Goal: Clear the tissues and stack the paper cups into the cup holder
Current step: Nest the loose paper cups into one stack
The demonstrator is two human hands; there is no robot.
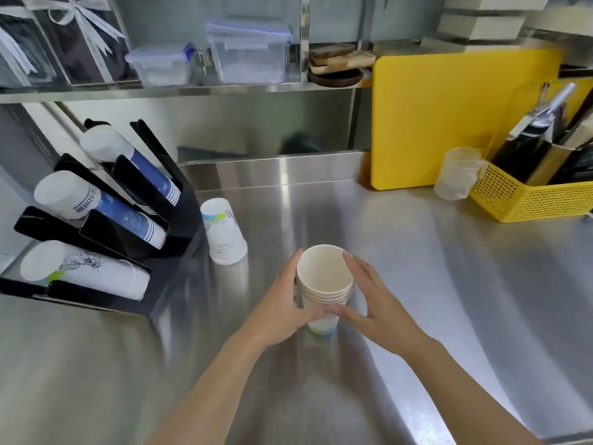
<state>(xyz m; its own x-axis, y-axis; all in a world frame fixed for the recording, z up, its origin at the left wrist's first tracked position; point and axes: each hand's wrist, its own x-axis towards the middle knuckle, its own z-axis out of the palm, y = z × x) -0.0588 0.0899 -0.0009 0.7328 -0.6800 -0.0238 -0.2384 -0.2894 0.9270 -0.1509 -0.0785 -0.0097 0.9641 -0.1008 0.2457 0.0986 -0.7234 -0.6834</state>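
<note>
A stack of several white paper cups [324,281] stands upright on the steel counter, mouths up. My left hand [282,303] wraps its left side and my right hand [369,303] its right side, thumbs meeting in front. A single white cup [224,234] stands upside down to the left, beside the black cup holder [128,229]. The holder's three slanted slots carry lying rows of cups: blue ones in the upper two, white ones in the lowest. No tissues are in view.
A yellow cutting board [449,117] leans on the back wall at right. Beside it are a clear measuring jug [457,173] and a yellow basket [529,197] of utensils. A shelf above holds plastic containers [247,49].
</note>
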